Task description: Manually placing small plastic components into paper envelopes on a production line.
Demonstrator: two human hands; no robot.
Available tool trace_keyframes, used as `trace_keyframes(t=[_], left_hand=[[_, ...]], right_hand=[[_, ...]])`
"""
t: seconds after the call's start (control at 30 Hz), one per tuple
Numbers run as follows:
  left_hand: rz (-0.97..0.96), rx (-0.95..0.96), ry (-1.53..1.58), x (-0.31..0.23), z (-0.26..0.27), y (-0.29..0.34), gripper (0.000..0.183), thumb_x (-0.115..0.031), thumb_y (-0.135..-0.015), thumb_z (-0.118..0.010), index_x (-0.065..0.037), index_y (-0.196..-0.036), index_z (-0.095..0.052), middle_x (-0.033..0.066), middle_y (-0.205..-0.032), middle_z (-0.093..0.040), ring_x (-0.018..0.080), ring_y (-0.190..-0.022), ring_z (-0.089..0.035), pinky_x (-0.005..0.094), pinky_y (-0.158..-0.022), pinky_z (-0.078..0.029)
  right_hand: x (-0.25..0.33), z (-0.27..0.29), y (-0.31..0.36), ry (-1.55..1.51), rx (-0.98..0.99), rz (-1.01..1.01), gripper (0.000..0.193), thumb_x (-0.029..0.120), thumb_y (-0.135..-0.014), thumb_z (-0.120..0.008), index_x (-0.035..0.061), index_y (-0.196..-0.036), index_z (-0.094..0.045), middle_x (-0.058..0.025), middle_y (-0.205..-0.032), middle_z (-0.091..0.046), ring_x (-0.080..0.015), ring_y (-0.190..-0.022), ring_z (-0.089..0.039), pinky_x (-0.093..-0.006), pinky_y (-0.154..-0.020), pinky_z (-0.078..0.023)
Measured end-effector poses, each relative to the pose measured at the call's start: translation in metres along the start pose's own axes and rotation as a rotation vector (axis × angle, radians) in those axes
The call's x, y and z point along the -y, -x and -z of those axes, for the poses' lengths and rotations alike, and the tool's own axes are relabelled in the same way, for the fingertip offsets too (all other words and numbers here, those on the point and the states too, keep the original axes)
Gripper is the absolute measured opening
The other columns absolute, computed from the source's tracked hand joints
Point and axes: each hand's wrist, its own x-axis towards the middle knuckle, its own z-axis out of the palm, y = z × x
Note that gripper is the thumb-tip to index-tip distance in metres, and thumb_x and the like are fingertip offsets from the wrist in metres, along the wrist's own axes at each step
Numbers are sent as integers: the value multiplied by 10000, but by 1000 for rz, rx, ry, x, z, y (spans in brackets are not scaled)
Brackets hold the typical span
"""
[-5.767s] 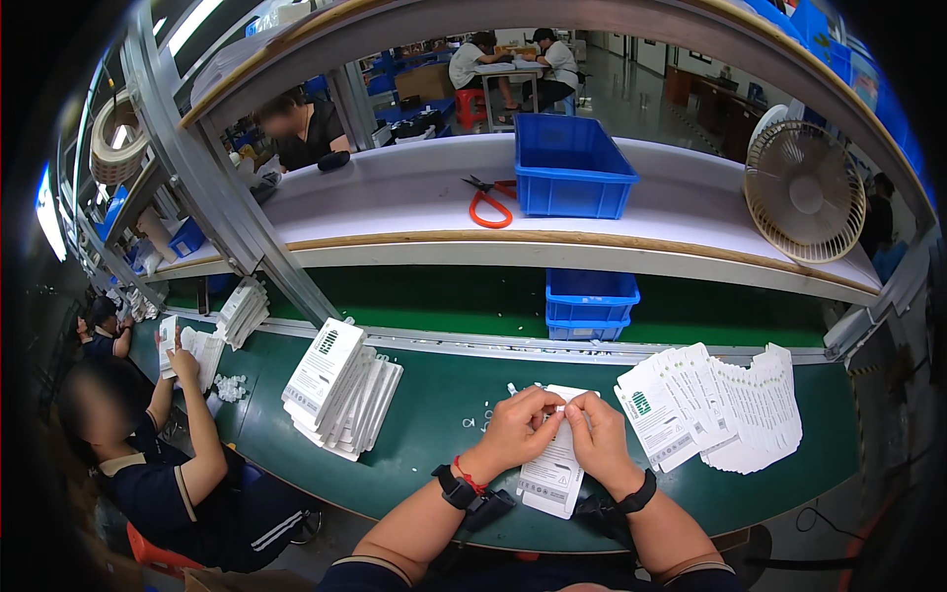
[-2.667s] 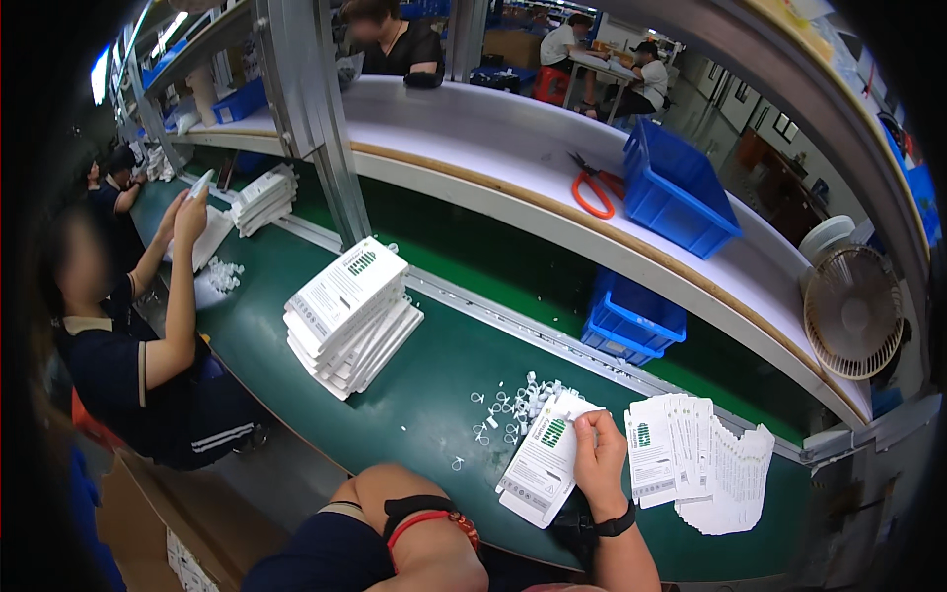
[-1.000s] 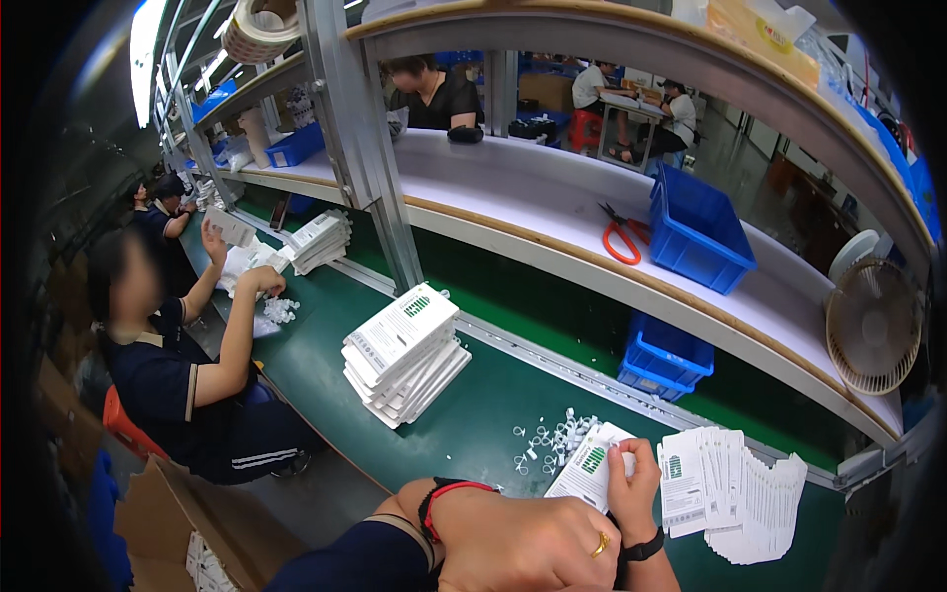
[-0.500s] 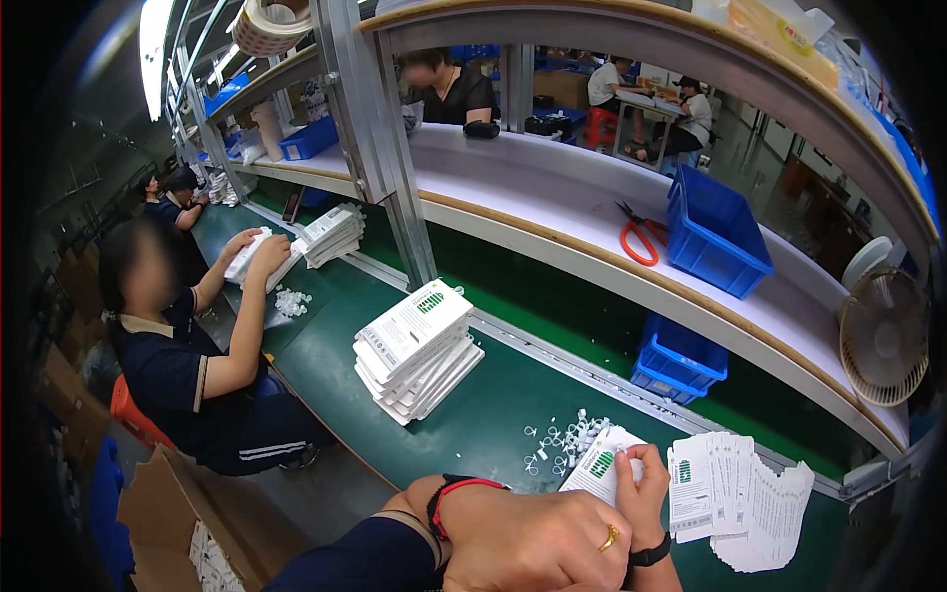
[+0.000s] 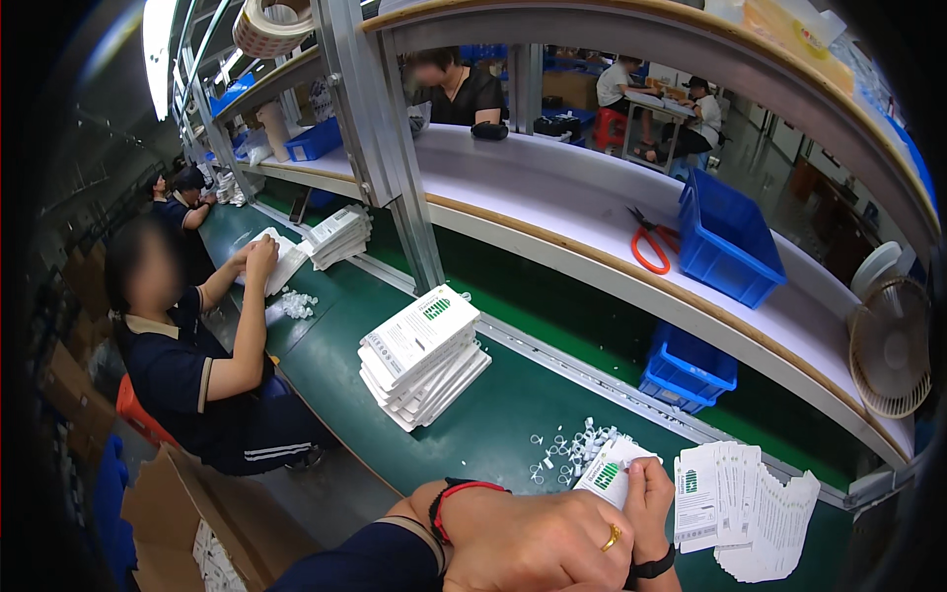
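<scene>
A flat white printed box point(image 5: 604, 478) with a green graphic is pinched in my right hand point(image 5: 647, 503), the thumb on its face and a black band at the wrist. My left hand point(image 5: 543, 538), wearing a gold ring and a red bracelet, is large in front, just nearer than the box. Its fingers curl down out of sight, so whatever they grip is hidden. Beyond the box lies a loose heap of small white plastic loop pieces point(image 5: 589, 444). To the right, flat white printed cards point(image 5: 718, 498) are fanned out in overlapping rows.
A tall stack of similar white boxes point(image 5: 424, 340) stands on the green table point(image 5: 513, 405) to the left. A co-worker point(image 5: 187, 316) handles white packs farther left. Blue bins point(image 5: 730, 242), red-handled cutters point(image 5: 651, 252) and a fan point(image 5: 891, 340) line the shelf side. An open carton point(image 5: 163, 503) stands lower left.
The box in my right hand has shifted slightly right and tilted, with less of its face showing. My left hand is almost unchanged. The co-worker's hands have drawn together over the packs.
</scene>
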Motion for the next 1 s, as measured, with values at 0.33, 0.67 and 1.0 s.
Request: trace_keyframes(t=[0.33, 0.67, 1.0], left_hand=[[-75, 30, -56, 5, 6, 5, 744, -678, -728, -682, 57, -845, -657, 190, -824, -642, 368, -681, -599, 416, -638, -473], [-64, -10, -72, 7, 1, 9, 669, -602, -711, -706, 55, -828, -655, 182, -799, -632, 349, -654, -591, 411, -618, -469], [33, -45, -19, -4, -1, 3, 657, -596, -705, -699, 44, -850, -655, 165, -796, -627, 338, -650, -587, 389, -607, -465]], right_hand=[[6, 0, 2, 11, 17, -9, 205, 111, -968, -512, -14, -816, -566, -133, -688, -568, -215, -601, -528, -337, -567, -400], [6, -1, 2, 49, -7, 23, 200, 108, -963, -518, 7, -796, -556, -124, -644, -546, -212, -559, -523, -341, -537, -401], [6, -1, 3, 43, -6, 6, 209, 118, -958, -530, 5, -785, -562, -125, -646, -563, -208, -563, -544, -329, -539, -409]])
